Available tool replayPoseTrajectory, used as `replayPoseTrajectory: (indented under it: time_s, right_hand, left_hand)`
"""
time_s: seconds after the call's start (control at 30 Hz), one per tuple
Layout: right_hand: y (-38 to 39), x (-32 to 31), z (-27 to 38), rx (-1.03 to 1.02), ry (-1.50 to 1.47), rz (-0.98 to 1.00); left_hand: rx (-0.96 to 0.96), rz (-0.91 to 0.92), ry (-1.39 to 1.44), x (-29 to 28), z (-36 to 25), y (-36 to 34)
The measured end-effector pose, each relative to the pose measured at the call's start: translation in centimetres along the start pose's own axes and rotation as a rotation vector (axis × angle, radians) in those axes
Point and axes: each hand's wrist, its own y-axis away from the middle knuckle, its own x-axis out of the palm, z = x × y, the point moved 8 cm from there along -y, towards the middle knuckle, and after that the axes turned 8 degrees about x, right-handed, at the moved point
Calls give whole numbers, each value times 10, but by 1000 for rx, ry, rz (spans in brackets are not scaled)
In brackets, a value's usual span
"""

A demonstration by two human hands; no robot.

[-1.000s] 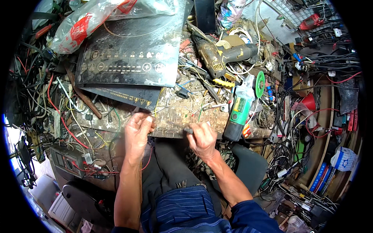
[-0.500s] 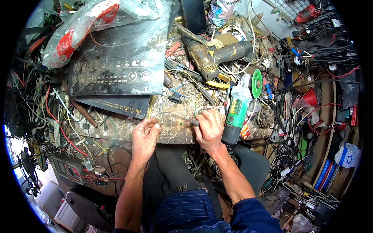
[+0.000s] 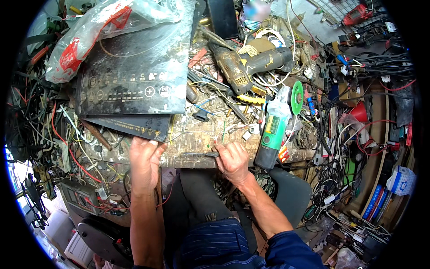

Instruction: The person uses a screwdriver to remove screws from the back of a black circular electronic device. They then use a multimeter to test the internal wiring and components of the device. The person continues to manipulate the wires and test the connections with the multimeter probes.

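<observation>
My right hand (image 3: 233, 162) is closed around the end of a slim grey metal rod (image 3: 197, 154), possibly a screwdriver or bit. It points left, low over the bench's front edge. My left hand (image 3: 145, 161) is at the near edge of the lower black glass panel (image 3: 134, 126). Thumb and fingers meet that edge, and the fingertips are partly hidden there. A larger black glass panel (image 3: 130, 101) with printed symbols lies on top of it.
A green angle grinder (image 3: 272, 130) lies right of my right hand. Behind are a worn power drill (image 3: 237, 71), tools and scraps on the wooden bench (image 3: 188, 141). A clear and red plastic bag (image 3: 71, 56) covers the panels' far side. Cables crowd both sides.
My left hand has moved left and away from me to the lower panel's edge. My right hand has come slightly nearer and left with the rod. The panels have shifted slightly nearer.
</observation>
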Motion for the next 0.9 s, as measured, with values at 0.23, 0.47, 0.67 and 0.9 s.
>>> replayPoseTrajectory:
  time_s: [0.23, 0.47, 0.67, 0.9]
  right_hand:
    - [-6, -5, -17, 203, -75, -81]
    - [-24, -9, -19, 343, -41, -2]
    - [-60, -9, -25, 511, -245, -63]
    - [-98, 18, -33, 373, -29, 65]
  left_hand:
    - [2, 26, 18, -6, -2, -1]
    - [102, -50, 44, -9, -14, -5]
    - [121, -5, -306, -17, -11, -1]
    - [63, 13, -347, -11, 2, 35]
